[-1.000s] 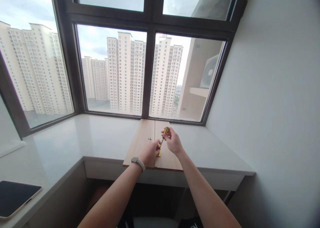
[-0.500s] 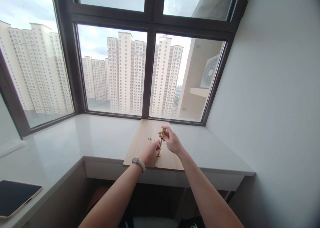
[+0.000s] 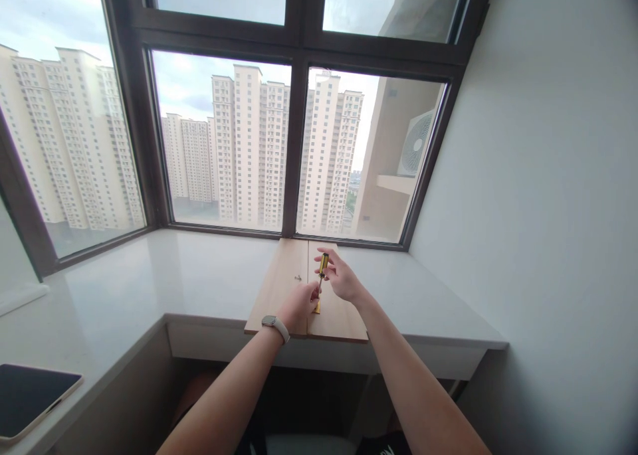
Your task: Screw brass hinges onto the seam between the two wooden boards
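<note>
My right hand [image 3: 343, 277] has its fingers around the yellow-and-black handle of a screwdriver [image 3: 323, 264]. The tool stands tilted, its metal shaft running down toward my left hand [image 3: 299, 302]. The left fingers are pinched together by the lower end of the shaft, and what they grip is hidden. Just below those fingertips a brass-coloured metal piece [image 3: 317, 307], partly covered, lies on the right wooden board [image 3: 343, 322]. The left wooden board [image 3: 273, 295] sits beside it with a thin seam between. A few small metal pieces, perhaps screws [image 3: 298, 278], lie on the left board.
Both boards rest on a white sill counter [image 3: 214, 269] and reach its front edge. A tablet-like device [image 3: 34, 398] lies at the lower left. Dark-framed windows [image 3: 294, 143] rise behind the counter, and a white wall [image 3: 538, 176] stands on the right.
The right fingers have loosened and spread slightly around the screwdriver handle. My left hand stays in nearly the same place. The whole view has shifted very little.
</note>
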A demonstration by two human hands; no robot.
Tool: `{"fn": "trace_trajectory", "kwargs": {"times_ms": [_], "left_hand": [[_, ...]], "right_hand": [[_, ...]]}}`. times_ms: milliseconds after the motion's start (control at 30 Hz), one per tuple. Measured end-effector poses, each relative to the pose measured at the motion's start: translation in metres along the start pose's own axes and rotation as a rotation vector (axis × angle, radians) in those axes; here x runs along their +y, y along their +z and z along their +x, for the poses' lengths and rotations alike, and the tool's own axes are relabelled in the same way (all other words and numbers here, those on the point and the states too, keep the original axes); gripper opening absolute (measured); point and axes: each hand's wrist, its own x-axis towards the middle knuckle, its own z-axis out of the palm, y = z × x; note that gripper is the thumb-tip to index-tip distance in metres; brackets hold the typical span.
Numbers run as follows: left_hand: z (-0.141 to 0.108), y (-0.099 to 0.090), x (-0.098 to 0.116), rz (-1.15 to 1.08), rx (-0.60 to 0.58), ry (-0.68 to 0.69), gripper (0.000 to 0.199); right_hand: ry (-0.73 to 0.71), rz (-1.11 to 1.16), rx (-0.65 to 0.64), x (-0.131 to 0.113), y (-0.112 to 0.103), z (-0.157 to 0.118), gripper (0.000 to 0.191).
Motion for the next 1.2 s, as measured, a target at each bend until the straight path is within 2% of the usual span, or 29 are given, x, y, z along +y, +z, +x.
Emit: {"fn": "trace_trajectory", "kwargs": {"times_ms": [233, 467, 667, 800, 933, 1067, 1200], "left_hand": [[-0.001, 0.0, 0.001, -0.022, -0.005, -0.02, 0.022], [-0.002, -0.001, 0.003, -0.046, 0.0, -0.011, 0.018], [-0.004, -0.004, 0.006, -0.056, 0.032, -0.025, 0.009], [-0.004, -0.003, 0.004, -0.067, 0.047, -0.021, 0.011], [-0.003, -0.002, 0.003, -0.079, 0.044, -0.016, 0.01], [-0.001, -0.001, 0.006, -0.052, 0.054, -0.035, 0.007], [0.0, 0.0, 0.008, -0.023, 0.062, -0.055, 0.005]], "right_hand": [[-0.025, -0.046, -0.034, -0.004, -0.001, 0.0, 0.047], [-0.058, -0.317, 0.157, -0.004, 0.005, -0.001, 0.04], [-0.105, -0.457, 0.182, -0.006, 0.008, -0.005, 0.049], [-0.135, -0.416, 0.136, -0.007, 0.004, -0.002, 0.041], [-0.108, -0.331, 0.142, -0.009, 0.0, 0.002, 0.032], [-0.07, -0.339, 0.238, -0.011, 0.002, 0.003, 0.022], [-0.047, -0.399, 0.315, -0.011, 0.003, 0.002, 0.024]]}}
